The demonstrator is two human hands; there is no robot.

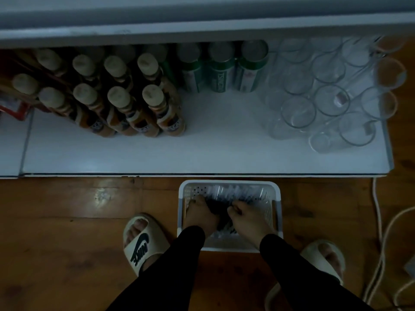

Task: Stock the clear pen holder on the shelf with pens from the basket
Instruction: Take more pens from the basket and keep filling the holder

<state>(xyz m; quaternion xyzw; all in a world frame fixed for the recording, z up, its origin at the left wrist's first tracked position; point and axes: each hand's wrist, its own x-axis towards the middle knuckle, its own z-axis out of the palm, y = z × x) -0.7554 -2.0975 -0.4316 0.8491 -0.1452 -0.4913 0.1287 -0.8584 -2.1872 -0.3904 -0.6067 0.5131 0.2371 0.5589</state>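
**Grabbing a bundle of pens, both hands down in the basket**

Big white shelf (202, 149) up at 12 o'clock, clear pen holder tubes (332, 93) clustered at 1 to 2 o'clock, looking unstocked from here. White basket (277, 198) on the floor at 6 o'clock, between the slippers. Best bet: gather a modest bunch, tips all aligned, lift straight up, no snagging on the mesh walls. Left hand (199, 215) curled around the dark pens (233, 194), right hand (248, 217) curled too, pinching at the same bunch. Too dim to count pens.
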